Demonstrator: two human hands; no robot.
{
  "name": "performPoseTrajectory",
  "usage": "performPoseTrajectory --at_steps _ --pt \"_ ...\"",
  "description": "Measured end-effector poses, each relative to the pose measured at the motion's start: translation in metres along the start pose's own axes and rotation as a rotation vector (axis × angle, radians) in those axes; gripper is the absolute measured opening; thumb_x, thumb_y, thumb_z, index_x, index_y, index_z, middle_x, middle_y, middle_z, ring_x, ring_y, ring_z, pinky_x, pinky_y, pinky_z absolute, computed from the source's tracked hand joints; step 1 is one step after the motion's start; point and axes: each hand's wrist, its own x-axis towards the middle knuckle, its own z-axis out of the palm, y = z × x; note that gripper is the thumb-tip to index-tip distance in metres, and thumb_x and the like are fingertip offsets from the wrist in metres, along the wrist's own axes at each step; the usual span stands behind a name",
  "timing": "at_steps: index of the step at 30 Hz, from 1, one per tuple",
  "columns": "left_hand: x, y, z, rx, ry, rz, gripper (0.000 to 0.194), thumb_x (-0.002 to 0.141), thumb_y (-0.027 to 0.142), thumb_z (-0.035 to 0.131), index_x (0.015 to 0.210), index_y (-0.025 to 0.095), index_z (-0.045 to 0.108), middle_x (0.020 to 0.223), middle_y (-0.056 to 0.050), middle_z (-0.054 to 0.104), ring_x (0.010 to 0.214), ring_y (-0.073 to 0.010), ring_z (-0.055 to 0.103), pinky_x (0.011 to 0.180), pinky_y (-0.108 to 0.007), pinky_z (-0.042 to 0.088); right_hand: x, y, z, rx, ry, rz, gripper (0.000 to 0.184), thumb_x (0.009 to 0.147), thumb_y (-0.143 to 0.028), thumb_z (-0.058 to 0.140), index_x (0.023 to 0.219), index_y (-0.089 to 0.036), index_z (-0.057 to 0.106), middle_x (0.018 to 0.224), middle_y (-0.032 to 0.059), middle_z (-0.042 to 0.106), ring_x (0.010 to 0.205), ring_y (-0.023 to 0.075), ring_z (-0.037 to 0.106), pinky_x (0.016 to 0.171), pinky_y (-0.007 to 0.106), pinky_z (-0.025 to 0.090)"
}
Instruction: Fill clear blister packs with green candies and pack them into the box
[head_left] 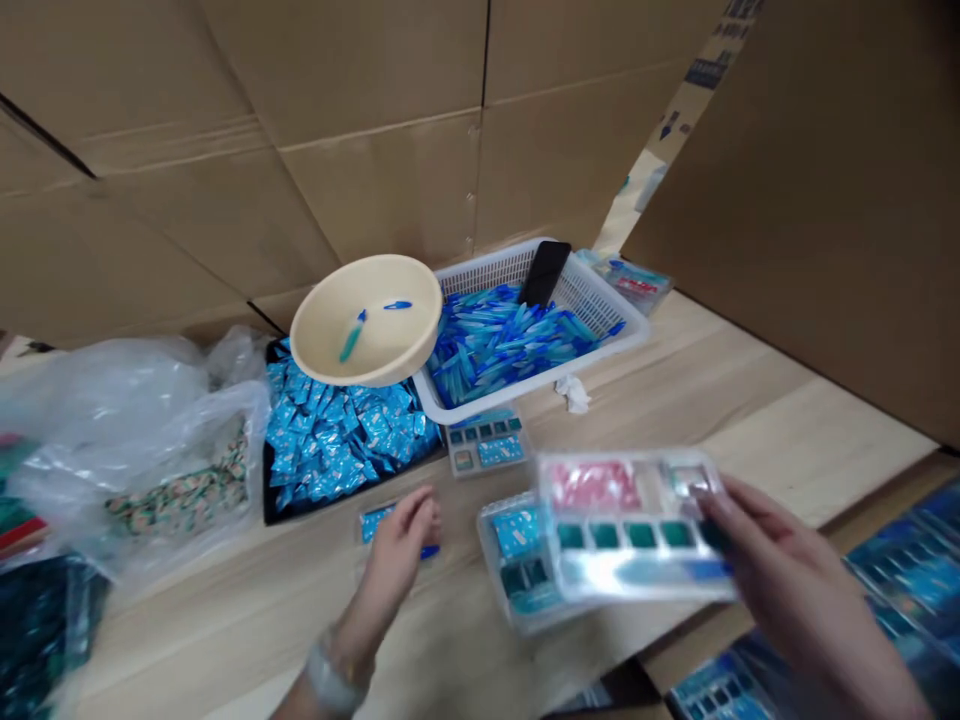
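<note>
My right hand (pixel 780 570) grips the right end of a clear plastic kit tray (pixel 630 525) with a pink packet, a row of green pads and a blue piece in its wells, held above the table. Under it lies a second clear tray (pixel 517 565) with blue contents. My left hand (pixel 401 550) rests with fingers curled on a small blue packet (pixel 375 522) lying on the wooden table (pixel 787 440); whether it grips the packet is unclear. A third filled tray (pixel 486 442) lies further back.
A black tray of blue sachets (pixel 337 435), a cream bowl (pixel 367 318) holding two blue sticks, and a white basket (pixel 592 295) of blue sticks with a black phone (pixel 545 272) stand at the back. Clear bags (pixel 135 440) lie left. Cardboard boxes wall the table. Finished kits (pixel 915 570) lie lower right.
</note>
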Motion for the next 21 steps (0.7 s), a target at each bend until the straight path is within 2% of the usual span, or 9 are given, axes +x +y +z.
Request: performPoseTrajectory --at_steps 3,6,8,11,14,16,18,21 --pt "0.044 0.0 0.008 -0.082 -0.014 -0.099 0.035 0.074 0.04 0.049 0.095 0.013 0.058 0.104 -0.013 0.058 0.095 -0.0203 0.055 0.077 -0.032 0.045 0.05 -0.014 0.017 0.048 -0.157 0.07 0.036 0.054 -0.037 0.071 0.084 -0.019 0.063 0.066 -0.0004 0.064 0.054 0.0108 0.057 0.046 0.018 0.045" --pt "0.069 -0.006 0.028 -0.022 0.013 -0.037 0.027 0.074 0.035 0.05 0.09 0.017 0.061 0.105 -0.01 0.06 0.098 -0.0211 0.054 0.079 -0.032 0.043 0.071 -0.02 0.03 0.069 -0.298 0.134 0.03 0.054 -0.037 0.071 0.076 -0.017 0.063 0.06 -0.0011 0.061 0.049 0.0096 0.054 0.044 0.018 0.043" --pt "0.079 -0.013 0.042 0.019 0.109 0.003 0.023 0.069 0.032 0.057 0.084 0.016 0.063 0.095 -0.01 0.064 0.09 -0.0224 0.057 0.076 -0.032 0.044 0.063 -0.018 0.029 0.047 -0.289 0.143 0.03 0.056 -0.038 0.07 0.077 -0.018 0.062 0.062 -0.0004 0.062 0.051 0.0109 0.055 0.045 0.02 0.044" --pt "0.09 -0.022 0.056 0.036 0.25 0.013 0.022 0.06 0.028 0.064 0.076 0.012 0.063 0.081 -0.012 0.066 0.081 -0.0239 0.06 0.069 -0.032 0.045 0.033 -0.002 0.022 -0.133 -0.216 0.128 0.039 0.056 -0.044 0.067 0.084 -0.017 0.062 0.068 0.003 0.065 0.056 0.0152 0.058 0.047 0.024 0.045" --pt "0.097 -0.027 0.061 0.037 0.306 0.009 0.025 0.057 0.026 0.066 0.076 0.01 0.062 0.075 -0.012 0.065 0.075 -0.0242 0.061 0.066 -0.032 0.045 0.009 0.024 0.023 -0.326 -0.116 -0.007 0.046 0.059 -0.049 0.061 0.091 -0.016 0.061 0.08 0.0065 0.066 0.07 0.0194 0.06 0.058 0.027 0.048" --pt "0.099 -0.031 0.062 0.041 0.341 0.011 0.027 0.057 0.026 0.066 0.077 0.01 0.061 0.073 -0.012 0.065 0.073 -0.0238 0.061 0.065 -0.032 0.045 0.003 0.039 0.025 -0.456 -0.082 -0.144 0.044 0.064 -0.05 0.056 0.093 -0.016 0.06 0.085 0.0072 0.064 0.077 0.0196 0.059 0.064 0.028 0.048" --pt "0.099 -0.034 0.061 0.044 0.368 0.017 0.028 0.057 0.027 0.066 0.078 0.01 0.061 0.073 -0.012 0.065 0.072 -0.0233 0.061 0.065 -0.032 0.045 0.005 0.046 0.026 -0.599 -0.082 -0.256 0.042 0.068 -0.049 0.052 0.095 -0.017 0.06 0.084 0.0067 0.062 0.075 0.0183 0.058 0.064 0.027 0.047" --pt "0.1 -0.041 0.06 0.053 0.392 0.023 0.03 0.056 0.027 0.066 0.08 0.009 0.06 0.075 -0.012 0.065 0.072 -0.0231 0.061 0.066 -0.032 0.045 0.012 0.045 0.022 -0.744 -0.126 -0.331 0.043 0.07 -0.048 0.05 0.098 -0.017 0.058 0.079 0.0052 0.06 0.068 0.0163 0.056 0.06 0.027 0.047"
